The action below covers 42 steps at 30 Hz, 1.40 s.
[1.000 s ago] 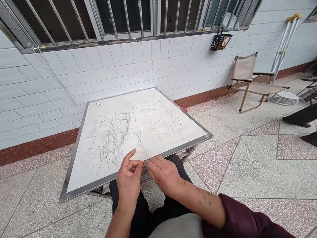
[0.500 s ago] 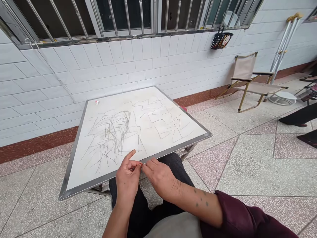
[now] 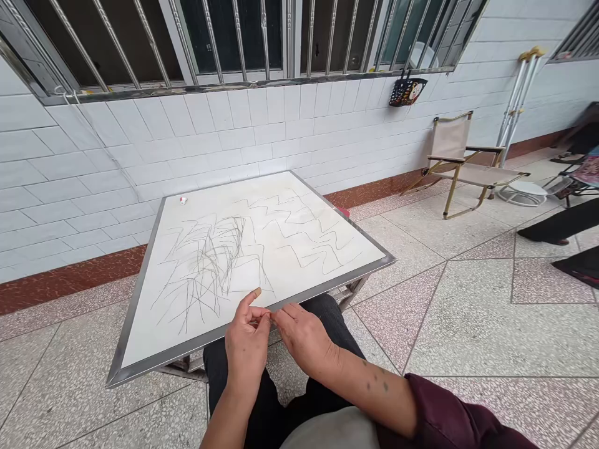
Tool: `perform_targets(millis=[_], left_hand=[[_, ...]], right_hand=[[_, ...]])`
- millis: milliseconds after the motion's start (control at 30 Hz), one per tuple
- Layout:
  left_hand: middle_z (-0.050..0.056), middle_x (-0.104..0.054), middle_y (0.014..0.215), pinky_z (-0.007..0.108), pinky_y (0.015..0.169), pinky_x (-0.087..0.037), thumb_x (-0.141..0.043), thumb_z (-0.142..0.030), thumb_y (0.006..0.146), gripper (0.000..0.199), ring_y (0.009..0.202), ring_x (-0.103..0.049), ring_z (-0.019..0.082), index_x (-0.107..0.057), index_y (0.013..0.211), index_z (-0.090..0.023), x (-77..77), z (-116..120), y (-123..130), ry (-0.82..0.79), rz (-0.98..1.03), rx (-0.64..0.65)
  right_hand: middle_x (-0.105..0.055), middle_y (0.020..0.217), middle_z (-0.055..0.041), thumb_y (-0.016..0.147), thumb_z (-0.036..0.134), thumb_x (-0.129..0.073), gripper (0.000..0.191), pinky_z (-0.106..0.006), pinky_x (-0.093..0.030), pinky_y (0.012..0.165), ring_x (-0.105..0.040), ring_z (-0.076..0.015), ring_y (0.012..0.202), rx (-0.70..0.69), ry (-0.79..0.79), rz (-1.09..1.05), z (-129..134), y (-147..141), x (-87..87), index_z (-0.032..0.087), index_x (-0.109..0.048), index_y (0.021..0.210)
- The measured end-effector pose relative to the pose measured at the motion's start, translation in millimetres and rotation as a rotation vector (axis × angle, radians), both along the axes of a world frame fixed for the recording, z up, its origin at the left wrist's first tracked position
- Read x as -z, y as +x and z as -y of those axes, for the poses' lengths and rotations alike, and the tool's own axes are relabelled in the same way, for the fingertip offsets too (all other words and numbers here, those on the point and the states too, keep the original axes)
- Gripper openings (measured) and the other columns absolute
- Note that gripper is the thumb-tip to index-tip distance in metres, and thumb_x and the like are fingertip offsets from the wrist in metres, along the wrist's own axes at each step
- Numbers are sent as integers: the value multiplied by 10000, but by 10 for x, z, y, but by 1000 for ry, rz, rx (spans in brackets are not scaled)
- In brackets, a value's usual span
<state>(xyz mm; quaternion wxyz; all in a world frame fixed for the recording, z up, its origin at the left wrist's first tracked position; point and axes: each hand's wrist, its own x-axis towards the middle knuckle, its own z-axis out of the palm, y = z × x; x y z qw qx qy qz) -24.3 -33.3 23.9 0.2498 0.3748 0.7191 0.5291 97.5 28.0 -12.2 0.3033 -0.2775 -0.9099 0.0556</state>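
Observation:
At the near edge of a white table with a grey rim, my left hand pinches thumb and forefinger together, its other fingers partly raised. My right hand meets it fingertip to fingertip, its fingers closed. Whatever lies between the fingertips is too small to make out. Many thin dark strands lie tangled on the left half of the tabletop. Separate bent strands are spread over the right half. A small white and red item rests near the far left corner.
Behind the table stands a white tiled wall below a barred window. A patterned bag hangs from the sill. To the right are a folding chair, crutches, a round white stool and a person's dark-trousered legs.
The view has shifted slightly, so the scene sits a little lower and the right-hand background further left. Both hands remain together at the table edge, fingertips still pinched.

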Motion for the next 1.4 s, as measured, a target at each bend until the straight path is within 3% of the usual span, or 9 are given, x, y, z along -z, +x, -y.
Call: perform_targets(millis=[333, 467, 567, 667, 800, 933, 1067, 1200, 1400], left_hand=[[-11, -706, 775, 315, 724, -488, -661, -307, 745, 515, 667, -639, 173, -590, 1250, -228, -20, -16, -5, 47, 36, -8], [-11, -700, 764, 316, 779, -464, -692, -320, 733, 560, 706, -620, 167, -575, 1270, -214, -105, 24, -102, 73, 71, -52], [-10, -692, 761, 314, 765, -453, -712, -345, 723, 602, 690, -590, 158, -561, 1289, -206, -183, 68, -163, 75, 111, -84], [-5, -691, 757, 314, 753, -454, -728, -365, 713, 640, 678, -581, 156, -551, 1302, -190, -247, 93, -182, 66, 154, -76], [-8, -688, 738, 306, 728, -465, -749, -367, 691, 675, 651, -580, 148, -546, 1306, -174, -275, 92, -168, 74, 184, -60], [0, -698, 750, 297, 704, -490, -768, -382, 683, 686, 668, -603, 148, -553, 1302, -178, -268, 81, -151, 81, 215, -42], [38, -734, 821, 326, 740, -538, -783, -415, 683, 737, 700, -648, 158, -532, 1326, -156, -262, 85, -141, 76, 343, -10], [91, -754, 909, 366, 820, -555, -742, -464, 741, 731, 826, -697, 195, -510, 1356, -145, -269, 104, -131, 103, 429, 19], [129, -747, 1026, 409, 876, -537, -722, -472, 763, 722, 963, -694, 246, -494, 1371, -155, -304, 131, -107, 133, 457, 61]], right_hand=[[-658, 888, -63, 936, 130, -511, 139, -294, -524, 706, -607, -185, 825, -82, -153, -131, -38, 41, -77, 170, -628, 1002], [-656, 1060, -76, 952, 121, -477, 310, -342, -528, 827, -609, -188, 951, -261, -69, -364, -33, 251, -234, 225, -546, 1235], [-632, 975, -61, 934, 155, -502, 260, -384, -518, 789, -607, -198, 863, -161, -30, -587, -96, 441, -287, 266, -559, 1162], [-584, 970, -69, 900, 291, -566, 290, -376, -521, 711, -582, -189, 772, -45, -306, -639, -172, 522, -210, 234, -510, 1179], [-593, 971, -53, 848, 391, -637, 440, -290, -506, 638, -573, -153, 738, -219, -770, -488, -171, 473, -59, 213, -484, 1220], [-584, 774, 4, 875, 425, -593, 250, -247, -461, 580, -536, -112, 624, -234, -1010, -460, -108, 378, -21, 195, -599, 973], [-531, 650, 51, 814, 478, -650, 305, -211, -398, 506, -475, -75, 518, -228, -1282, -526, -104, 324, -12, 182, -581, 837], [-533, 659, 54, 766, 485, -700, 339, -197, -361, 483, -452, -62, 506, -217, -1398, -574, -120, 315, 11, 176, -588, 846], [-492, 633, 65, 765, 484, -701, 332, -203, -351, 473, -426, -64, 500, -153, -1304, -636, -104, 299, 18, 178, -582, 819]])
